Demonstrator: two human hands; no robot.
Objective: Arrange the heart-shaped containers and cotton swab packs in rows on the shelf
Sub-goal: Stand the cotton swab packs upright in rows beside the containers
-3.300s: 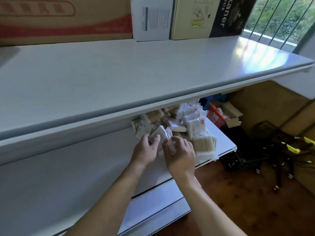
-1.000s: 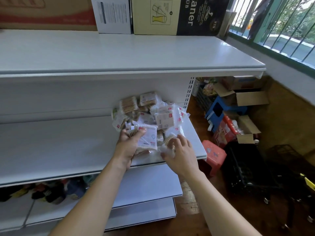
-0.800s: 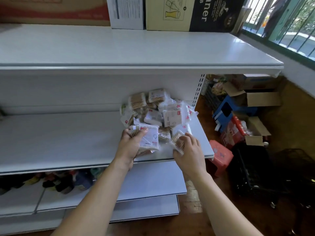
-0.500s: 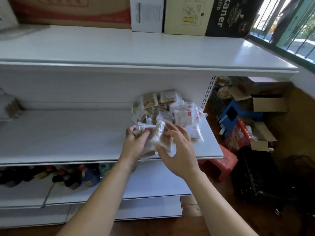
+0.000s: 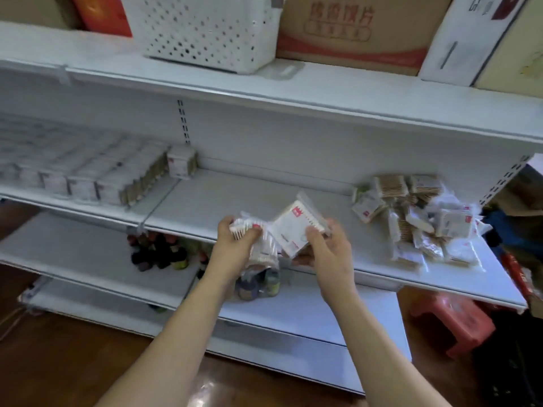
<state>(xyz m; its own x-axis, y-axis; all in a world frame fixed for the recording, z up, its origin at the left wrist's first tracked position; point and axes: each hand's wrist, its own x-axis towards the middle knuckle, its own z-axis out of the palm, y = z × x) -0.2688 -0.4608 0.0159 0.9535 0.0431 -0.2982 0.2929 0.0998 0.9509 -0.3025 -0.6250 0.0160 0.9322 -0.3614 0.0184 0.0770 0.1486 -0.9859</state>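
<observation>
Both hands' grip has carried the swab packs (image 5: 296, 230) leftward off the pile (image 5: 417, 221).

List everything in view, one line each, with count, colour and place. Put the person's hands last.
white basket: one, perforated, top shelf
cardboard box: one, brown and red, top shelf right of basket
rows of packs: count unclear, white and tan, middle shelf left
loose pile of swab packs: many, white and tan, middle shelf right
held packs: at least two, white, in front of the middle shelf
bottles: several, dark, lower shelf
stool: one, red, floor at right
left hand: grips a pack
right hand: grips a pack
</observation>
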